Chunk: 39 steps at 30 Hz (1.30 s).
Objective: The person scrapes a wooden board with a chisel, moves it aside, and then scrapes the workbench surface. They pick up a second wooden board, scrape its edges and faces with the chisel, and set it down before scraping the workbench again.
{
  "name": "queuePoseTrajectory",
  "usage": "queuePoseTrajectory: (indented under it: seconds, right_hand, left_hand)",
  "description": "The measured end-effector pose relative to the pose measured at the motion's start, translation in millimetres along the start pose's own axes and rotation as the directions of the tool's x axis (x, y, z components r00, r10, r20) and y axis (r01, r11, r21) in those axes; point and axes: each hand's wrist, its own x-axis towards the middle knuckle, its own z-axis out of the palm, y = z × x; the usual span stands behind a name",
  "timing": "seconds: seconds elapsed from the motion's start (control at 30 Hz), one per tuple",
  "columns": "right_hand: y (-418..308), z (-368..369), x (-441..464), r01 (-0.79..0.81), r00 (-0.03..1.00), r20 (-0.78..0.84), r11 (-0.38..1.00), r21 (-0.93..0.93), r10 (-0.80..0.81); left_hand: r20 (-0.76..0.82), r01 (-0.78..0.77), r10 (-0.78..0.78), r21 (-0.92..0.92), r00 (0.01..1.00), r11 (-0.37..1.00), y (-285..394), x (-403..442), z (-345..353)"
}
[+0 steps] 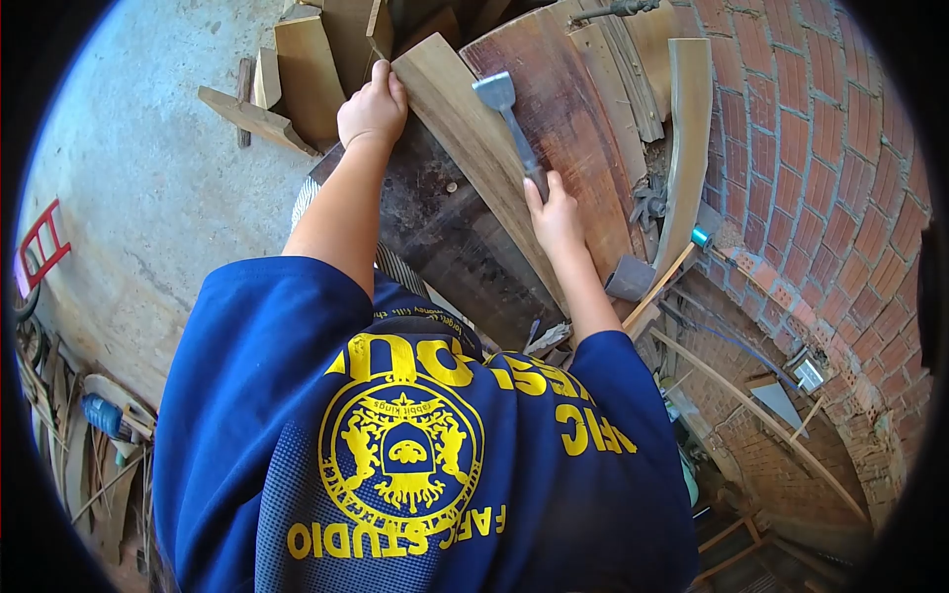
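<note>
My left hand [374, 107] is closed in a fist at the far end of a long wooden plank [465, 138]. A thin dark piece shows just above the fingers, but what they hold is hidden. In my right hand [558, 219] is a tool with a broad grey metal head [497, 91] and a dark straight handle; whether it is a hatchet or a scraper is unclear. The tool's head hangs over a wide reddish-brown board [554, 109], to the right of the plank. Below the plank lies a dark, stained work surface [435, 208].
Cut wood pieces [308, 74] stand at the upper left on the concrete floor [148, 198]. A curved plank [684, 148] and a brick wall [811, 148] bound the right side. A metal clamp [618, 8] is at the top. A red frame [44, 247] stands far left.
</note>
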Motion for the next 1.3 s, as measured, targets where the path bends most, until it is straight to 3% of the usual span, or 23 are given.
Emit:
queuePoseTrajectory:
  seconds: [0.17, 0.23, 0.37, 0.47, 0.57, 0.7, 0.83, 0.9, 1.13, 1.3]
  right_hand:
    - [11.3, 8.9, 3.2, -0.002, 1.000, 0.022, 0.998, 0.059, 0.001]
    - [-8.4, 8.3, 18.4, 0.031, 0.997, -0.069, 0.999, -0.012, -0.031]
    - [-8.8, 0.8, 10.1, 0.028, 0.996, -0.084, 0.999, -0.023, -0.030]
    - [13.3, 4.3, 11.7, 0.028, 1.000, -0.001, 1.000, 0.011, -0.028]
    - [13.5, 8.9, 19.4, 0.098, 0.994, -0.055, 0.995, 0.032, -0.096]
    - [-39.1, -2.8, 42.2, 0.103, 0.992, -0.070, 0.994, -0.029, -0.104]
    - [-7.4, 1.8, 23.5, 0.127, 0.988, -0.095, 0.992, 0.023, -0.125]
    - [7.0, 2.5, 9.3, 0.038, 0.999, -0.027, 0.999, 0.033, -0.037]
    - [-39.9, -3.9, 37.2, 0.063, 0.995, -0.078, 0.998, 0.011, -0.062]
    - [-10.9, -11.5, 16.5, 0.031, 1.000, 0.001, 1.000, -0.004, -0.031]
  left_hand:
    - [0.013, -0.004, 0.004, 0.007, 1.000, 1.000, -1.4, 0.4, 0.6]
    - [0.002, -0.003, 0.003, 0.009, 1.000, 1.000, -1.6, -0.8, 2.2]
    - [-0.006, -0.008, 0.009, 0.009, 1.000, 1.000, -0.9, 0.1, 0.3]
    - [0.032, 0.010, -0.010, -0.012, 0.999, 1.000, -0.6, 0.7, -0.3]
    - [0.031, 0.000, 0.000, -0.005, 1.000, 1.000, -1.8, 0.7, 0.2]
    - [0.009, -0.004, 0.004, -0.021, 1.000, 1.000, -0.6, 0.2, -0.2]
    - [0.025, 0.006, -0.006, -0.009, 1.000, 1.000, -0.1, 2.4, -1.6]
    - [0.026, -0.011, 0.011, -0.028, 1.000, 1.000, -3.2, 1.2, 0.5]
    - [0.000, -0.016, 0.016, -0.021, 1.000, 1.000, -1.2, -0.3, -0.9]
    - [0.037, -0.003, 0.003, -0.004, 0.999, 1.000, -1.2, 1.0, -2.3]
